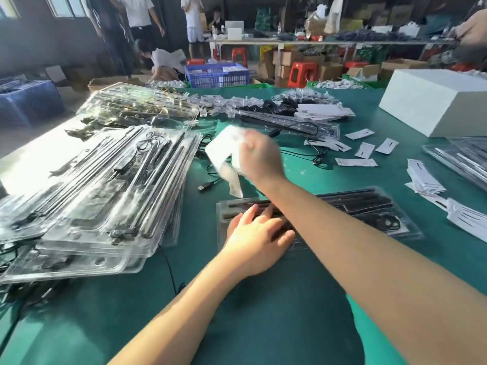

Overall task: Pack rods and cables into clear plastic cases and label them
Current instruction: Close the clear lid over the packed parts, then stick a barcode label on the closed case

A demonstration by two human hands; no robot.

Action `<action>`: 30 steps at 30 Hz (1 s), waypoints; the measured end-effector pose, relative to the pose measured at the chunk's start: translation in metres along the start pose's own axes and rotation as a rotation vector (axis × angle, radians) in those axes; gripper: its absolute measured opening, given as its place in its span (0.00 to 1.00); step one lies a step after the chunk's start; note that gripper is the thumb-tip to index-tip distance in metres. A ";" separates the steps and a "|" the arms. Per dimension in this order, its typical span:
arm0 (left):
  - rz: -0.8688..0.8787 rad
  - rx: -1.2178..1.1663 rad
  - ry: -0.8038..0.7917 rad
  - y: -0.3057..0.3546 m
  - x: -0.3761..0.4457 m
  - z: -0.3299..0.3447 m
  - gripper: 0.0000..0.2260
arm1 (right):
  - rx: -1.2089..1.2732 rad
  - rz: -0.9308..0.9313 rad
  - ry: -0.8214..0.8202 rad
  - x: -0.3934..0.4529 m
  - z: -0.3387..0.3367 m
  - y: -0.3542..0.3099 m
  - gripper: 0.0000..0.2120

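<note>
Left hand flat on clear case, right hand holding white label

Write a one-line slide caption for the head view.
Left hand steadies a packed clear case on the green table while the right hand lifts white labels.

Glossy clear plastic cases on a matt green cloth table.

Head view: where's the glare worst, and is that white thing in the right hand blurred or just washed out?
Head view: sunlight from the left blows out the stacked clear plastic cases and the table edge beside them. The right hand and the white paper it holds are motion-blurred, so any print is unreadable. The left hand on the filled case is fairly sharp. Wide-angle bending shows at the edges.
</note>
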State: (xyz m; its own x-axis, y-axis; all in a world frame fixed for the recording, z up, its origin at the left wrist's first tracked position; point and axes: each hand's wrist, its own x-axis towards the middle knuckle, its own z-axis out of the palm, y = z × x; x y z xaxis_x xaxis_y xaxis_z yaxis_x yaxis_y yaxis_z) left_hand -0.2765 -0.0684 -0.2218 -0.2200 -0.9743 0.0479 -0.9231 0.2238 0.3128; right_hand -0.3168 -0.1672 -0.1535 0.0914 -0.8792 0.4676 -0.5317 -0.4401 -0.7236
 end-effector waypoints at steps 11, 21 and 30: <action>-0.213 -0.559 0.047 -0.015 0.001 -0.062 0.39 | 0.606 0.673 0.172 -0.067 -0.103 0.077 0.20; -0.075 -0.876 0.076 0.018 0.011 -0.063 0.53 | 0.501 0.291 -0.090 -0.088 -0.110 0.064 0.35; -0.216 -0.954 0.404 0.001 0.017 -0.072 0.08 | 0.305 0.255 -0.254 -0.084 -0.110 0.073 0.08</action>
State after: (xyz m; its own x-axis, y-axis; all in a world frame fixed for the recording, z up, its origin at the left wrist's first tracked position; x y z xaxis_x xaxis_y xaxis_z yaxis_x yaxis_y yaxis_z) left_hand -0.2581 -0.0866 -0.1524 0.2023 -0.9662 0.1600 -0.2617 0.1041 0.9595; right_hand -0.4558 -0.1057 -0.1901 0.2138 -0.9662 0.1439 -0.2957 -0.2044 -0.9332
